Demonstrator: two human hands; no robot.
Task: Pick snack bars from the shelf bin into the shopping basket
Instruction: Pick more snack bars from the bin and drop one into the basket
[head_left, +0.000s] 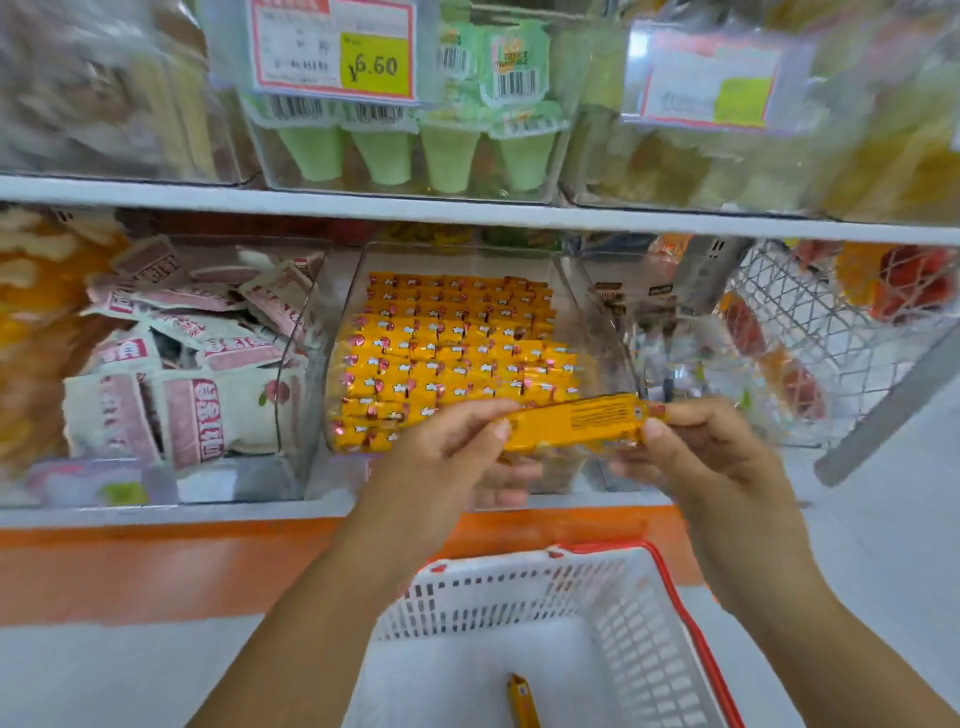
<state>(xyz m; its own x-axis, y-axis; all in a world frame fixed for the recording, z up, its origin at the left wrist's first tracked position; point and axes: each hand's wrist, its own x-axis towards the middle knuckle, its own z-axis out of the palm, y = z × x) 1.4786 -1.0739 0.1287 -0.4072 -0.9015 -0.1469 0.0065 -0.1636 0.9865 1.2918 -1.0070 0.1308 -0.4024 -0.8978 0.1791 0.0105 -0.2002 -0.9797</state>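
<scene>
- Head view, whole field: a person's two forearms reach forward toward a shop shelf, and both hands meet on one item at the middle of the frame.
- Left hand (447, 457): thumb on top and fingers curled beneath, pinching the left end of a snack bar (576, 421).
- Right hand (696, 457): thumb and curled fingers pinch the right end of the same bar.
- Snack bar: a long orange-yellow wrapper with a block of dark print facing the camera. It is held nearly level, its right end slightly higher, in front of the front wall of the bin and above the basket.
- Bin (592, 322): a clear plastic compartment on the lower shelf, holding stacked bars (452, 353) in the same orange-yellow wrapper, laid in close rows.
- Shopping basket (519, 587): white slotted walls with a red rim, below the hands at the bottom of the frame. A second bar (522, 701) lies on its floor, near the lower edge.
- Left neighbouring compartment: loose pink-and-white packets (208, 364), lying at mixed angles.
- Upper shelf: green cups (447, 156) in a clear bin, with a price label (332, 49) reading 6.60 hanging at its front. The bins to either side are blurred.
- Right side: a wire basket (810, 332) with red and orange contents, too blurred to identify.
- Shelf base: an orange band (156, 566) runs beneath the lower shelf, behind the basket.
</scene>
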